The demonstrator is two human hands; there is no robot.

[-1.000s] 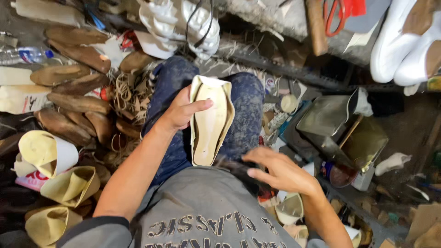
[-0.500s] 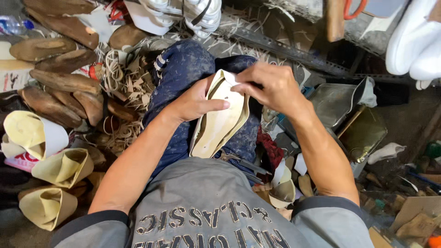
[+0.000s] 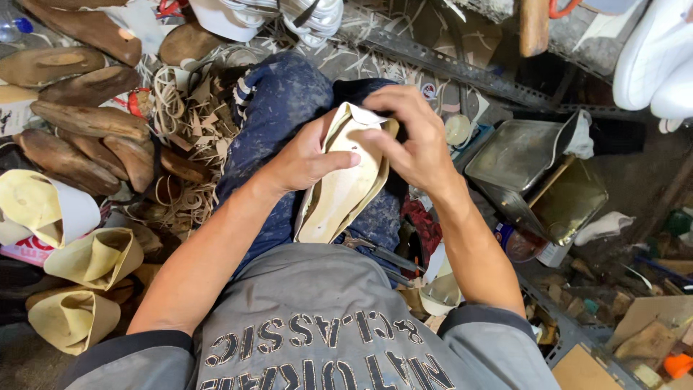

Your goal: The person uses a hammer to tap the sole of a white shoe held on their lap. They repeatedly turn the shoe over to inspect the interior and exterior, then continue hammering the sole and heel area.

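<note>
While resting on the lap at centre, pale shoe upper (image 3: 345,189) gripped from both sides: left hand (image 3: 307,159) curled round its left edge, thumb across; right hand (image 3: 411,141) pinching the far tip. Best kept pressed flat, firm, even. Folded cream pieces (image 3: 94,256) near left; metal tin (image 3: 538,173) right; wooden lasts (image 3: 86,119) far left crowding.

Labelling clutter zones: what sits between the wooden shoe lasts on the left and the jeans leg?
Head view: a tangled heap of pale leather strips and trimmings fills the floor between the wooden shoe lasts and the jeans leg.
</note>
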